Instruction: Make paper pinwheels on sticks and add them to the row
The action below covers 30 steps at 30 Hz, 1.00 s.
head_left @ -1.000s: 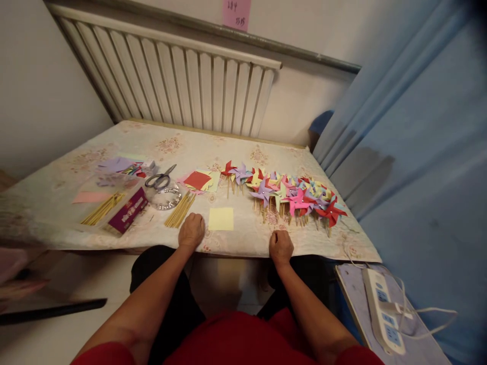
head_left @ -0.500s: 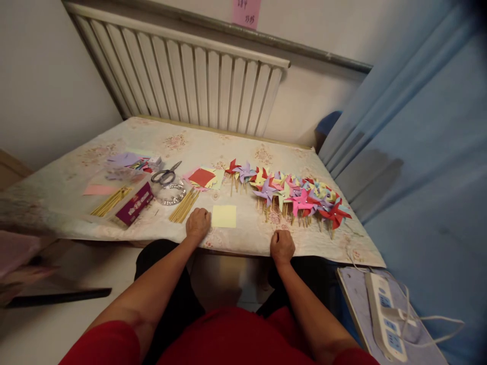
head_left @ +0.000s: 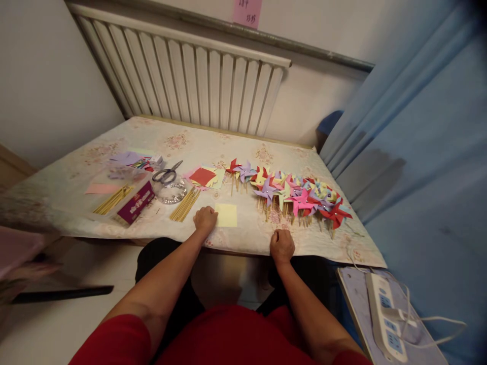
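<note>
My left hand is curled into a loose fist on the table. Its knuckles meet the left edge of a square of yellow paper, which lies flat. Near the table's front edge rests my right hand, also closed, with nothing visible in it. Just left of my left hand lies a bundle of thin wooden sticks. Beyond it are a round clear container of small shiny pins, scissors and a stack of coloured paper squares. Many paper pinwheels on sticks lie to the right.
On the left are a purple box, more sticks and a clear bag with coloured strips. A radiator lines the wall. Blue curtain hangs at the right, above a power strip. Part of another person shows at the left.
My left hand has shifted a little to the right, up against the yellow paper's left edge. My right hand stays where it was.
</note>
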Motion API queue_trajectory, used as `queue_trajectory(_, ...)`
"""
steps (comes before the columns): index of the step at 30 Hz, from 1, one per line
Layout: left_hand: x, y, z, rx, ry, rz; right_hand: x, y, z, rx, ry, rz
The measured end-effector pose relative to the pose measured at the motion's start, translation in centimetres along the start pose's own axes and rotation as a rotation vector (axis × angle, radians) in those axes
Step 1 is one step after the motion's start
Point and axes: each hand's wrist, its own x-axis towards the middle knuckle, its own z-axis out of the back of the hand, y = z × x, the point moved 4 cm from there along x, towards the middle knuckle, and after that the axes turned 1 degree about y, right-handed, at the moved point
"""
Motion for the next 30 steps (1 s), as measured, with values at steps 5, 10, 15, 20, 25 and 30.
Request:
queue_trajectory(5,-1.3,0.4,0.4,-0.471,0.067,0.019,0.3,0.2,0.4,0.056,0.009,-0.036)
queue_trajectory(10,-4.0,-0.7,0.3,-0.898,0.140,0.074,0.5,0.6,0.8,0.267,0.078,-0.192)
queue_trajectory(15,-6.7,-2.8,1.0,-1.056,0.221,0.014,0.0,2.3,0.8,0.689,0.319,-0.437)
queue_trajectory(20,-9.1,-4.5,1.9,-1.103,0.314,-0.040,-0.5,5.4,1.6,1.342,0.531,-0.778)
queue_trajectory(25,-10.8,-5.4,2.5,-1.036,0.343,-0.118,-0.1,8.2,3.1,1.621,0.728,-0.783)
queue_trajectory(30,-11.8,-5.9,2.7,-0.949,0.363,-0.161,0.2,10.0,4.3,1.697,0.758,-0.715)
